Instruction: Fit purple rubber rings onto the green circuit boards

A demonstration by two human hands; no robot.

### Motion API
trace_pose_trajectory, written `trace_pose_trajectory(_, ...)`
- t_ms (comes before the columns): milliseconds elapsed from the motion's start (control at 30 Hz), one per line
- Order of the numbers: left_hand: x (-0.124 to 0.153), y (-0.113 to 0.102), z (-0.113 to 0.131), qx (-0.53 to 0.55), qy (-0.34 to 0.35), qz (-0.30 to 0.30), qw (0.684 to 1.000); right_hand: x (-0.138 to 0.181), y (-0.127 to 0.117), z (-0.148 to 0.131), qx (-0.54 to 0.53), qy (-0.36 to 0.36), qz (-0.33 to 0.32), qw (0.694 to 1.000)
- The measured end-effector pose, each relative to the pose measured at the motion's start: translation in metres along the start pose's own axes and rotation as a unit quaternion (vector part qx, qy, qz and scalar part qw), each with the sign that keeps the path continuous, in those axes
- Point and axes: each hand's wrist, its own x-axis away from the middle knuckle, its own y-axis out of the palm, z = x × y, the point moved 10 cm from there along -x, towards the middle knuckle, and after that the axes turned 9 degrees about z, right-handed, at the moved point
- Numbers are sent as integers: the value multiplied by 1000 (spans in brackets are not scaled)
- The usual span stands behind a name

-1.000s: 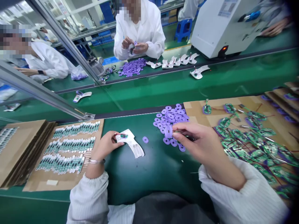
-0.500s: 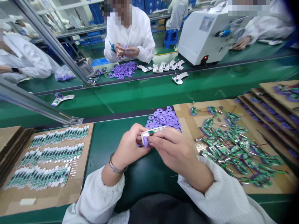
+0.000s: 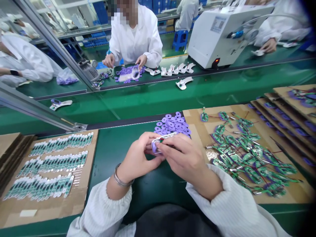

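Above the smooth green tabletop [image 3: 111,144], the left hand [image 3: 138,156] gripped a curved white plastic shell [image 3: 165,136] with a rounded purple piece [image 3: 154,147] at one end. The right hand [image 3: 189,154] clasped it too.

From the person's head, one view faces forward and steeply down over the counter [image 3: 112,146], the left hand [image 3: 138,158] and right hand [image 3: 187,153] close, a co-worker [image 3: 138,36] farther off.

I'm on a factory floor: white-coated co-worker [image 3: 134,39] at upper centre, circuit boards [image 3: 250,152] at right.
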Motion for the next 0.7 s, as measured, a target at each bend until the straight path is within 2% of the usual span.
trace_pose_trajectory(100,3,4,0,75,-20,-37,996,-1,-1,0,20,-1,-10,1000)
trace_pose_trajectory(233,4,0,-12,88,-58,4,994,-1,2,1,27,9,-26,999)
trace_pose_trajectory(333,6,0,-16,68,-64,32,995,1,2,7,5,50,-17,999)
trace_pose_trajectory(500,10,8,-26,154,-108,9,982,2,8,13,-29,85,-41,995)
trace_pose_trajectory(600,15,4,-44,177,-155,16,972,8,-1,26,-104,127,-53,985)
trace_pose_trajectory(700,29,1,-71,160,-209,16,964,28,-17,54,-110,207,-60,970)
